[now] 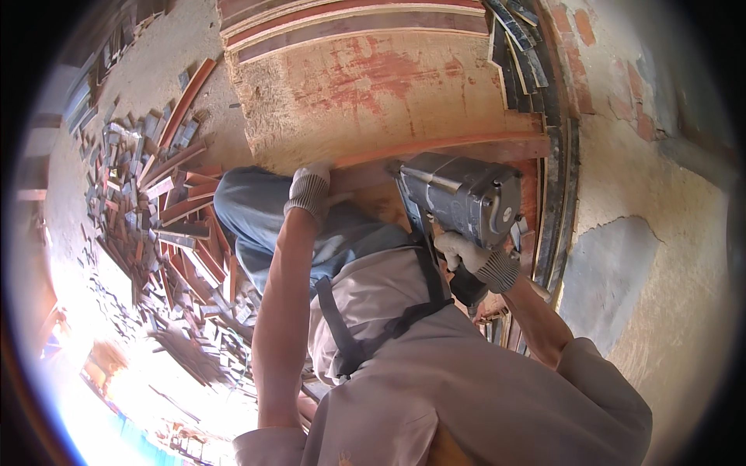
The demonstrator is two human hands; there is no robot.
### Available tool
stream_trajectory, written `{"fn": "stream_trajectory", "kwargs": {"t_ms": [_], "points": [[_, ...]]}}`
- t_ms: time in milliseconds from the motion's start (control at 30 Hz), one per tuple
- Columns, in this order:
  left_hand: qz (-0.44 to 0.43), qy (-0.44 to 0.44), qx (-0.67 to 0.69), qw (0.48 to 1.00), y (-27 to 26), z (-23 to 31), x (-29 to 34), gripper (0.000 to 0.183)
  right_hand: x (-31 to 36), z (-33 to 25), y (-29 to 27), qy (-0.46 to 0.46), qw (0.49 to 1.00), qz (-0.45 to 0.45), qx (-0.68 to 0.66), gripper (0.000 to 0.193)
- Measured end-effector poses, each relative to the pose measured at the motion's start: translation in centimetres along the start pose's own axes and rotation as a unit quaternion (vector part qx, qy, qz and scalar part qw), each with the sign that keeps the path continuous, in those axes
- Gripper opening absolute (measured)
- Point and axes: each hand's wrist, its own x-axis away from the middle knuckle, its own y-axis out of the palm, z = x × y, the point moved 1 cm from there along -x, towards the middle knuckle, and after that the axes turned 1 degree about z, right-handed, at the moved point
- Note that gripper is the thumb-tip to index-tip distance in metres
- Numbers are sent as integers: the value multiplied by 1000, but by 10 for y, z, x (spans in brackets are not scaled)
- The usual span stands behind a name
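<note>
My right hand (pixel 470 255), in a pale knitted glove, is closed round the handle of a black nail gun (pixel 462 190). The tool's nose reaches the right part of a reddish wooden strip (pixel 497 150) that lies across the near side of a plywood sheet (pixel 272 101). At the strip's left end is my left hand (pixel 312 180), gloved too, with its fingers closed on the wood; the fingertips are partly hidden. My bent leg in blue trousers (pixel 264 210) is just below that hand.
Several reddish strips (pixel 350 27) lie along the sheet's far end. Dark narrow strips (pixel 553 194) are stacked along its right side, by a worn wall (pixel 629 155). Loose wood offcuts (pixel 167 202) are heaped on the floor to the left.
</note>
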Motion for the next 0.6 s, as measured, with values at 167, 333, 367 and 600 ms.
{"fn": "stream_trajectory", "kwargs": {"t_ms": [167, 333, 367, 600], "points": [[-28, 8, -126, 992, -9, 17, 3, 52, -3, 0, 8, 28, 999, 15, -39, 28], [-32, 31, -159, 986, -31, 31, 7, 56, 5, -9, 11, -13, 1000, 20, -12, 28], [-50, 11, -151, 987, -34, 30, 8, 57, 8, -11, 14, -10, 1000, 25, 0, 28], [-8, 21, -113, 993, -33, 14, 12, 60, 9, -29, 21, -59, 995, 38, 75, 28]]}}
